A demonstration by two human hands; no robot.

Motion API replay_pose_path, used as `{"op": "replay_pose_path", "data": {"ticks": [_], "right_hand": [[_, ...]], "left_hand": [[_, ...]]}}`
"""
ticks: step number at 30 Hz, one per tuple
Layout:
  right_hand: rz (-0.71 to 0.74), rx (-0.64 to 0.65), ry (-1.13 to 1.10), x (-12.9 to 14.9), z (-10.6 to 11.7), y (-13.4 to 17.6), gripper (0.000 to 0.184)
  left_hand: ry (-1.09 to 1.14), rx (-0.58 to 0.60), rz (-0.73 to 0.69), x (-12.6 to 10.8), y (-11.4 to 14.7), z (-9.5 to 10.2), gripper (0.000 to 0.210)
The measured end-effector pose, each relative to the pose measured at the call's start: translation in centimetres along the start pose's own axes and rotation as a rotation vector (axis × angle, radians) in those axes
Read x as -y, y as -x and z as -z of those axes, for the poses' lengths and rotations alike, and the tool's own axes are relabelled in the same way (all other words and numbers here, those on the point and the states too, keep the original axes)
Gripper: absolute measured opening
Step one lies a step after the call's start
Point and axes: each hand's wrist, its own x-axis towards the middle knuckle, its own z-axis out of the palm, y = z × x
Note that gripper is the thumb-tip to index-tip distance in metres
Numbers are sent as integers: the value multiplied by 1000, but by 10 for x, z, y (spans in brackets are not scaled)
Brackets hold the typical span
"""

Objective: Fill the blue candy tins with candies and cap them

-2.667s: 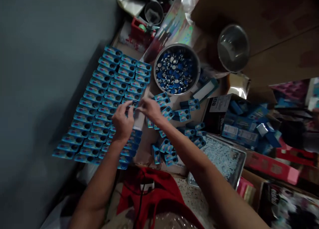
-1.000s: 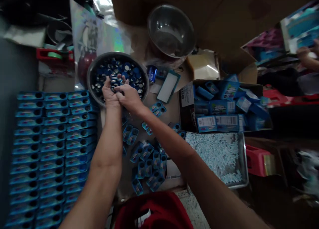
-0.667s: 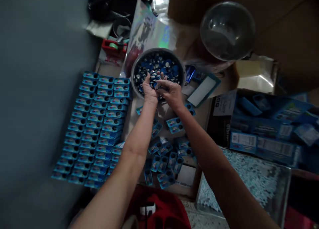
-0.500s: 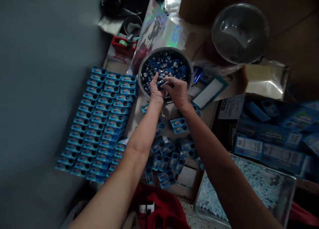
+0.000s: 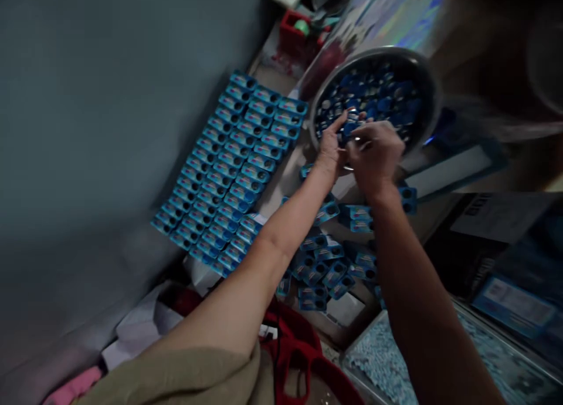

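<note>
My right hand (image 5: 377,152) is smeared by blur. Its fingers are curled in close to the palm, and a bright glint shows near the tips, but I cannot tell whether they grip anything. It also covers much of my left hand (image 5: 331,147), which is half closed in a cup, palm up, the thumb raised and a few discs (image 5: 352,115) lying between thumb and fingers; how many I cannot count. Both hands are over the near edge of the steel bowl (image 5: 430,122), and they hide part of its rim.

The discs are small, round and shiny, some with a deep blue face, others silver; those I hold match the heap in the bowl, where the far ones sink into shadow. Left of the bowl, blue packs (image 5: 257,173) stand in tight slanting rows on the table (image 5: 281,186), each with a dark round spot at one end; my left forearm passes in front of the nearest ones. Loose packs (image 5: 313,296) lie scattered between my arms, partly covered by both.

My right forearm cuts across a metal tray (image 5: 358,384) of pale blue bits, and the bottom edge crops it. A dark carton (image 5: 488,229) runs off to the right, its print too soft to read.
</note>
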Motion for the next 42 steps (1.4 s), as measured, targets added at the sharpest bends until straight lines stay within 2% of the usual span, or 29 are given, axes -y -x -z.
{"op": "replay_pose_path", "data": {"ticks": [3, 5, 6, 8, 10, 12, 15, 17, 21, 23, 25, 28, 31, 33, 35, 38, 42], "right_hand": [[-114, -193, -167, 7, 12, 13, 12], [-234, -210, -252, 13, 17, 30, 18], [-282, -152, -272, 19, 16, 40, 20], [-324, 65, -297, 35, 6, 63, 20], [-272, 309, -293, 59, -15, 83, 17], [-173, 501, -232, 88, -42, 95, 17], [-63, 665, -26, 130, -80, 101, 21], [-22, 732, 123, 150, -97, 99, 23], [18, 817, 371, 169, -109, 90, 23], [-12, 859, 468, 173, -111, 83, 20], [-43, 898, 537, 174, -115, 74, 27], [-48, 924, 598, 175, -122, 62, 41], [-25, 933, 626, 181, -119, 60, 38], [4, 888, 570, 188, -109, 67, 24], [55, 773, 421, 196, -96, 79, 13], [210, 638, 163, 208, -77, 99, 21], [441, 696, 116, 211, -70, 117, 21]], "left_hand": [[171, -94, -17, -14, 27, -2, 45], [242, -107, -33, -32, 59, 1, 34], [254, -112, -46, -43, 78, 6, 31], [252, -148, -81, -69, 120, 21, 27], [234, -212, -135, -97, 163, 41, 26], [206, -285, -189, -124, 202, 64, 23], [183, -381, -245, -153, 247, 96, 20], [184, -416, -255, -162, 264, 112, 18], [217, -421, -230, -166, 275, 133, 15], [241, -415, -208, -165, 275, 140, 16], [266, -396, -186, -163, 275, 145, 17], [298, -363, -171, -162, 277, 149, 17], [313, -368, -187, -160, 281, 148, 18], [316, -381, -212, -157, 284, 145, 19], [302, -400, -234, -153, 285, 142, 18], [246, -451, -294, -141, 283, 135, 15], [243, -500, -378, -117, 282, 120, 24]]}}
